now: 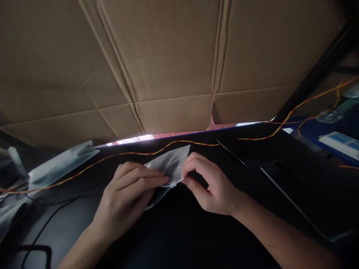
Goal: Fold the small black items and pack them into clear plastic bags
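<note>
A frosted plastic zip bag (175,160) is held over the black table in the middle of the head view. Its slider edge faces me, with a small pale slider between my hands. My left hand (129,190) grips the bag from the left, fingers on top and thumb underneath. At the bag's right corner, my right hand (209,183) pinches the edge between thumb and forefinger. Something dark shows below the slider edge, but I cannot make out what it is.
A twisted red and yellow wire (179,141) runs across the black table (196,239). More frosted bags (61,168) lie at the left, near a black cable (53,213). Flat dark devices (291,198) lie at the right. Cardboard (168,56) stands behind the table.
</note>
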Demonstrator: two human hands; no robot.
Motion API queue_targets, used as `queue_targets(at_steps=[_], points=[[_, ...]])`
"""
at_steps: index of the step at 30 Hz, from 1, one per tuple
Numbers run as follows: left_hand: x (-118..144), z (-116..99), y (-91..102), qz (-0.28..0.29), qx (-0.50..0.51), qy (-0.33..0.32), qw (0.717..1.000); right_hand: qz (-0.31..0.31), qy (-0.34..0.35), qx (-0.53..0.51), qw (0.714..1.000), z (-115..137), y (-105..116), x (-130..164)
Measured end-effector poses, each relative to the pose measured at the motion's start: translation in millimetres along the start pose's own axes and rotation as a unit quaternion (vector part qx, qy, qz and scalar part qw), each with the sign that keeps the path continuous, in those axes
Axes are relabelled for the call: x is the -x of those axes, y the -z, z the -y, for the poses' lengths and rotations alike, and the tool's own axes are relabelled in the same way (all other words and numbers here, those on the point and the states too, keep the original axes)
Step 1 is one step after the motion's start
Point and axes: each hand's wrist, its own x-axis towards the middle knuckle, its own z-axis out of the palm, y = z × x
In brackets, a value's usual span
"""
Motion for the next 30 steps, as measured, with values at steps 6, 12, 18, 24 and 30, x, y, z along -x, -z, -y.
queue_targets(at_steps=[6, 12, 18, 24, 30], points=[[3.0, -3.7, -8.4, 0.042, -0.024, -0.008, 0.999, 0.059, -0.035, 0.021, 0.997, -1.0, -5.7, 3.6], [-0.6, -14.4, -12.5, 0.008, -0.028, -0.018, 0.999, 0.067, -0.005, 0.083, 0.994, 4.0, -1.2, -0.7], [-0.5, -25.9, -11.7, -0.058, -0.086, -0.048, 0.993, 0.092, 0.063, 0.127, 0.986, 13.4, 0.9, -4.2], [0.3, -11.8, 9.7, -0.078, -0.116, -0.015, 0.990, -0.001, 0.049, 0.121, 0.991, 17.0, 17.6, -6.9], [10.2, -1.2, 32.7, -0.048, -0.108, 0.036, 0.992, -0.087, 0.019, 0.124, 0.988, 0.1, 29.8, -12.3]])
